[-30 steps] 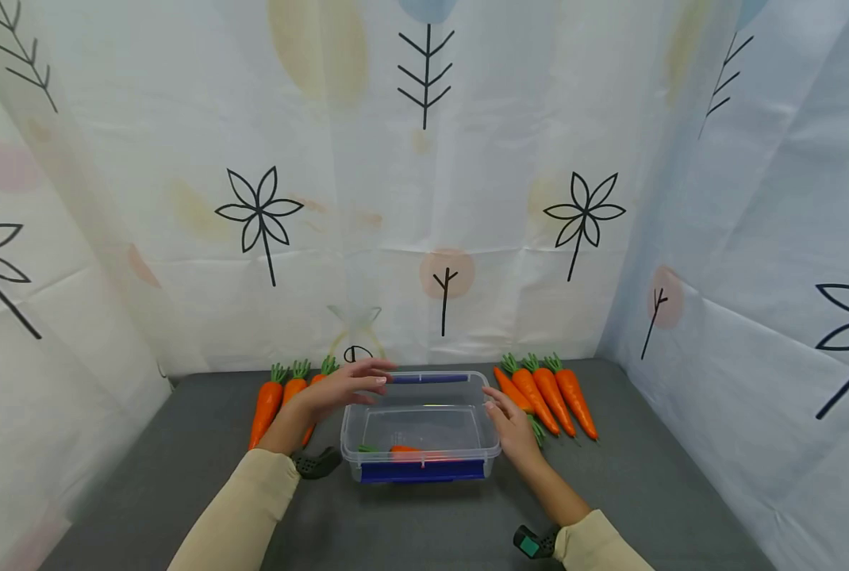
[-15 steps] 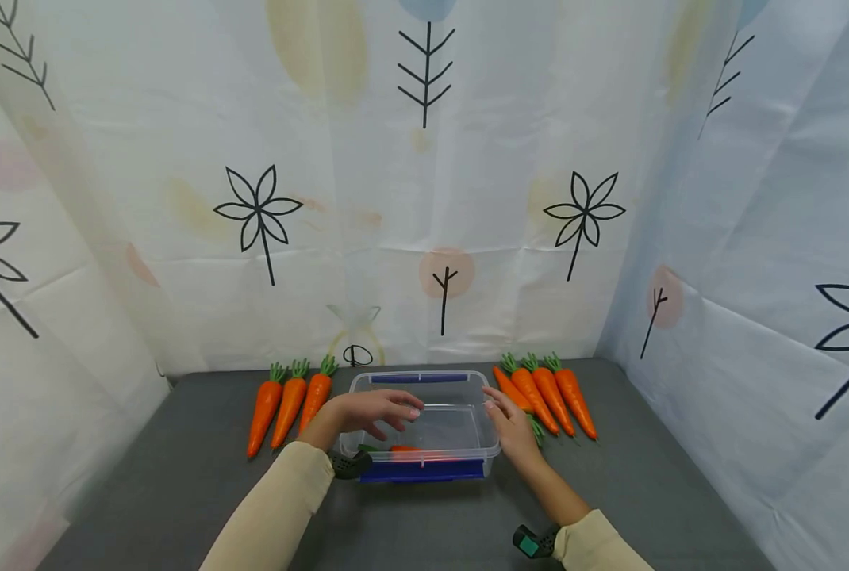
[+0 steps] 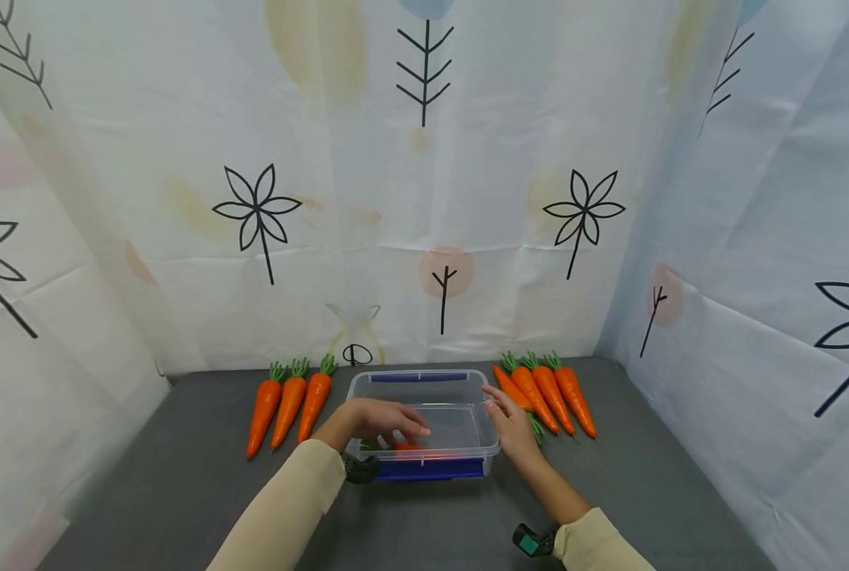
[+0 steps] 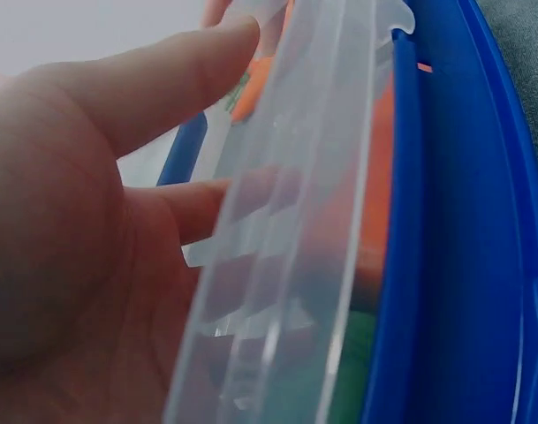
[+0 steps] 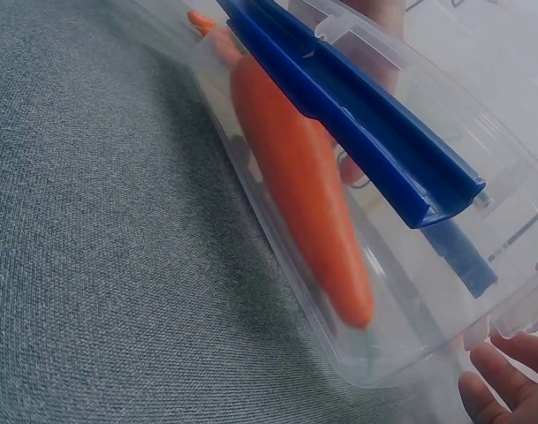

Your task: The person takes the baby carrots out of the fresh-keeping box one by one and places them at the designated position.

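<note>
A clear plastic container (image 3: 460, 455) with blue side clips stands on the grey surface in the head view. Inside it, along the near wall, lies an orange carrot (image 5: 299, 185) with a green top, partly hidden by my hand in the head view. My left hand (image 3: 383, 419) reaches over the left part of the rim, its fingers down inside near the carrot. In the left wrist view the thumb (image 4: 180, 75) is extended and the other fingers show through the clear wall. My right hand (image 3: 516, 432) rests against the container's right side, fingers fairly straight.
To the left, three carrots (image 3: 290, 408) lie side by side, tops pointing away. Several more carrots (image 3: 546, 396) lie close to the container's right side, one with its green top (image 3: 536, 429) toward me. A patterned white cloth (image 3: 367, 277) hangs behind and at both sides.
My left hand has moved right from near the left carrots, over the container's rim, and lowered into it. The left carrots are uncovered. My right hand has stayed in place.
</note>
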Demonstrator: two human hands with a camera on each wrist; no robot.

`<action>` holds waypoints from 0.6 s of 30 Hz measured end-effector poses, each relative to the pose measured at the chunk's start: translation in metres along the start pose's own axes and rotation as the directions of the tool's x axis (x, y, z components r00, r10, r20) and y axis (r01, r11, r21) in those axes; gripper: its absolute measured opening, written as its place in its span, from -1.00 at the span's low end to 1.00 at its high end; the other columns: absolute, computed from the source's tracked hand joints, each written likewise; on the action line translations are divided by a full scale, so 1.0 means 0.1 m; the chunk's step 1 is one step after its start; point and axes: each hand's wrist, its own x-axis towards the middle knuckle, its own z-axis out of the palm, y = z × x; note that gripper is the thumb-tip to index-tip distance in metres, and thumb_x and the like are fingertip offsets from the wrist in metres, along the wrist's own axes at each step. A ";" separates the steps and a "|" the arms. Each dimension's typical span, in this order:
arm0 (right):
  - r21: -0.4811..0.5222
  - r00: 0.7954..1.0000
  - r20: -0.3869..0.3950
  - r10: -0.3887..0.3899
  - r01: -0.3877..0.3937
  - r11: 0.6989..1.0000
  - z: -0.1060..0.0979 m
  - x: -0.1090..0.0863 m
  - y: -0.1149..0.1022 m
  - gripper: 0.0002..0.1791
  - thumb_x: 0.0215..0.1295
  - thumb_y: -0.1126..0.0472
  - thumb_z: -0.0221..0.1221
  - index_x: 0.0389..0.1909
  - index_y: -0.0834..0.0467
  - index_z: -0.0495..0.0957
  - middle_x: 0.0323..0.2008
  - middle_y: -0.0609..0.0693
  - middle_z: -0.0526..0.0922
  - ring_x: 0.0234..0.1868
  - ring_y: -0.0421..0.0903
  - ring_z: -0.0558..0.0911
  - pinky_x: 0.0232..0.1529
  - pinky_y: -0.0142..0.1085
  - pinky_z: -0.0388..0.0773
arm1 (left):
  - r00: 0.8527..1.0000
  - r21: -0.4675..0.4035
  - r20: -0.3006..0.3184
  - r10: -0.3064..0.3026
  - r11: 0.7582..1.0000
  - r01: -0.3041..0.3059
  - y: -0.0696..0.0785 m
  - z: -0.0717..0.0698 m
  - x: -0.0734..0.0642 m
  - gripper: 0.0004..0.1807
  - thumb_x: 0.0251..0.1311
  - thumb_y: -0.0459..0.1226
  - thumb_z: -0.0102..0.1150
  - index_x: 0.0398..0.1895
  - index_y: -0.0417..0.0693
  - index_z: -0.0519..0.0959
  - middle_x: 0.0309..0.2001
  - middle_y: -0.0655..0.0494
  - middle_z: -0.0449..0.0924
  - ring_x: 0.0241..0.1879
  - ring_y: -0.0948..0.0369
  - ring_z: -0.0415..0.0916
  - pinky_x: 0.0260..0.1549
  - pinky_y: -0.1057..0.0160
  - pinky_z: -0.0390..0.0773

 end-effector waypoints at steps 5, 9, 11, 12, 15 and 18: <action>0.000 1.000 -0.006 0.011 -0.011 1.000 0.01 0.05 0.18 -0.61 0.50 0.24 0.01 0.25 0.30 0.44 0.02 0.40 0.56 0.03 0.30 0.55 0.08 0.16 0.43 | 1.000 0.046 0.000 -0.013 0.999 0.013 0.02 0.01 0.01 -0.60 0.26 -0.11 0.23 0.11 -0.07 0.54 0.02 0.02 0.50 0.02 -0.02 0.43 0.13 -0.12 0.37; -0.011 1.000 -0.011 0.009 -0.009 1.000 0.03 0.09 0.32 -0.60 0.50 0.16 0.03 0.26 0.22 0.46 0.04 0.33 0.57 0.02 0.21 0.58 0.08 0.11 0.46 | 1.000 0.103 0.012 -0.005 0.995 0.004 0.03 0.01 0.00 -0.72 0.22 -0.26 0.25 0.00 -0.06 0.59 -0.12 0.04 0.53 -0.17 0.09 0.44 -0.05 0.05 0.48; -0.016 1.000 -0.015 -0.008 0.008 1.000 0.04 0.09 0.35 -0.60 0.49 0.15 0.03 0.25 0.22 0.47 0.03 0.32 0.58 0.01 0.21 0.59 0.06 0.11 0.47 | 1.000 0.145 0.013 0.025 0.989 -0.026 0.05 0.00 -0.01 -0.76 0.22 -0.27 0.26 -0.05 -0.06 0.60 -0.17 0.05 0.54 -0.24 0.13 0.42 -0.15 0.13 0.48; -0.015 1.000 -0.019 -0.013 0.012 1.000 0.04 0.10 0.36 -0.61 0.49 0.16 0.04 0.24 0.22 0.47 0.02 0.32 0.59 0.01 0.21 0.59 0.06 0.12 0.47 | 0.999 0.160 0.012 0.043 0.986 -0.044 0.07 0.00 -0.02 -0.77 0.22 -0.27 0.27 -0.06 -0.06 0.61 -0.18 0.06 0.54 -0.25 0.14 0.42 -0.17 0.15 0.48; -0.029 0.999 -0.034 -0.029 0.028 0.999 0.03 0.10 0.36 -0.62 0.48 0.19 0.05 0.22 0.22 0.49 -0.01 0.32 0.61 -0.01 0.21 0.60 0.04 0.12 0.48 | 0.996 0.194 0.004 0.092 0.977 -0.091 0.12 -0.03 -0.06 -0.78 0.24 -0.23 0.28 -0.07 -0.05 0.62 -0.17 0.08 0.54 -0.20 0.14 0.41 -0.13 0.16 0.46; -0.044 0.998 -0.045 -0.038 0.036 0.998 0.03 0.10 0.36 -0.64 0.47 0.22 0.05 0.21 0.23 0.50 -0.03 0.32 0.61 -0.04 0.19 0.61 0.02 0.10 0.49 | 0.991 0.193 -0.016 0.130 0.973 -0.125 0.18 -0.07 -0.10 -0.77 0.24 -0.19 0.28 -0.07 -0.04 0.62 -0.15 0.06 0.54 -0.15 0.12 0.41 -0.10 0.13 0.45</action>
